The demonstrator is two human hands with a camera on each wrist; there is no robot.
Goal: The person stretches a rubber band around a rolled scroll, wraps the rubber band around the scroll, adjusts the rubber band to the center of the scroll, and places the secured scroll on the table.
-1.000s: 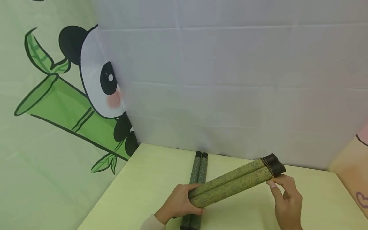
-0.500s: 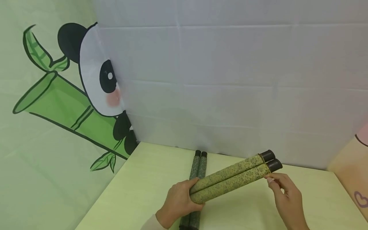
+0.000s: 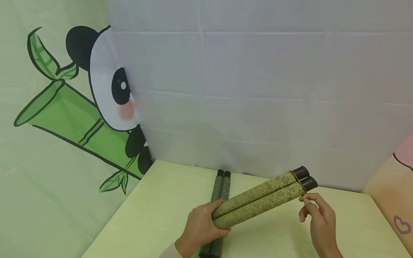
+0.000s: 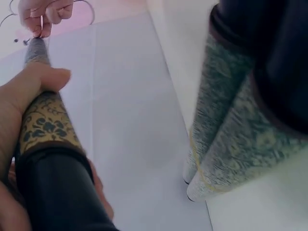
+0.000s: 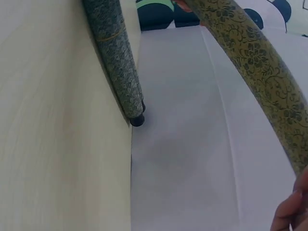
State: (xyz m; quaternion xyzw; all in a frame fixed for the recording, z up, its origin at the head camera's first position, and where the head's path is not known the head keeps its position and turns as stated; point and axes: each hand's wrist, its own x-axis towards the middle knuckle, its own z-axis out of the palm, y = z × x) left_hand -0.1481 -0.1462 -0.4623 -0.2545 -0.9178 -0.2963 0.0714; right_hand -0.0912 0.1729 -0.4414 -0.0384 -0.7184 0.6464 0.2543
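Wrapping round the lower end of a pair of yellow patterned rolls [image 3: 260, 206], the left grip [image 3: 200, 222] holds them aslant above the tabletop [image 3: 155, 215], with a dark end piece jutting past the palm in the left wrist view. From there the two rolls rise side by side toward the right grip [image 3: 322, 219], whose thumb and forefinger pinch the thin band [image 3: 302, 186] at the lower edge, just short of the dark upper ends. Below the left grip, partly hidden by it, lie two green patterned rolls [image 3: 217, 190].
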